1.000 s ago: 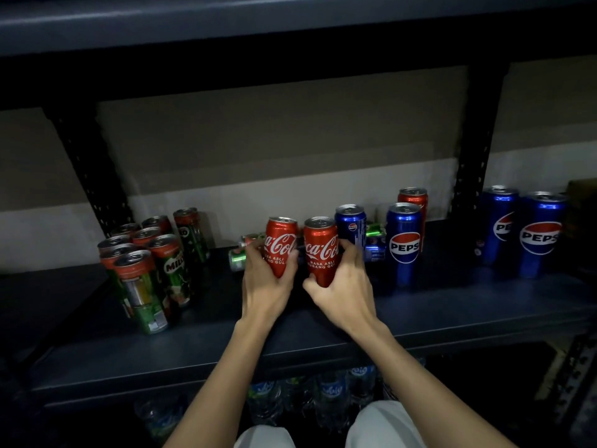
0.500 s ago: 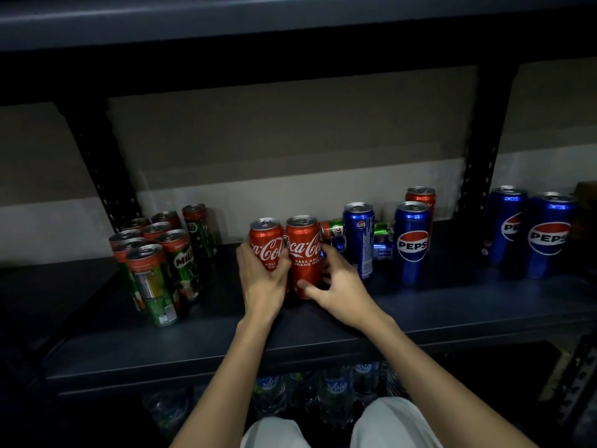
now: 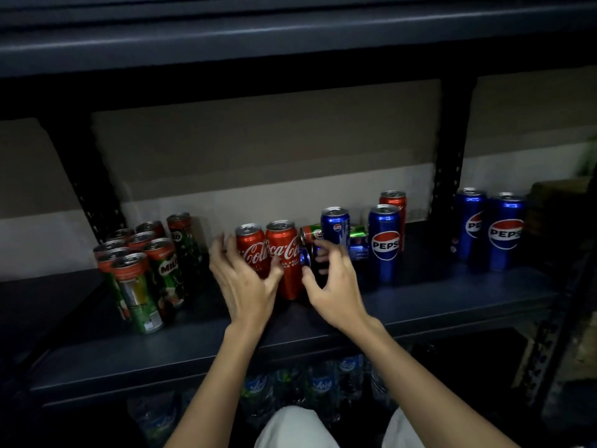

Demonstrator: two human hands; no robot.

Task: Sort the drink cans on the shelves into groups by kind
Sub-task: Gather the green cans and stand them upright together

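Two red Coca-Cola cans stand side by side on the dark shelf. My left hand hovers just in front of the left one, fingers spread and loose, holding nothing. My right hand is to the right of the cans, fingers loosely curled and empty. A group of green Milo cans stands at the left. Blue Pepsi cans stand behind my right hand, further right and at the far right. A third red can stands at the back.
A Milo can and other cans lie on their sides behind my right hand. Black shelf uprights rise at left and right. The upper shelf hangs low overhead. Water bottles fill the shelf below.
Both hands carried the two red cans left, set them down together and let go; the fingers have now come off the cans.
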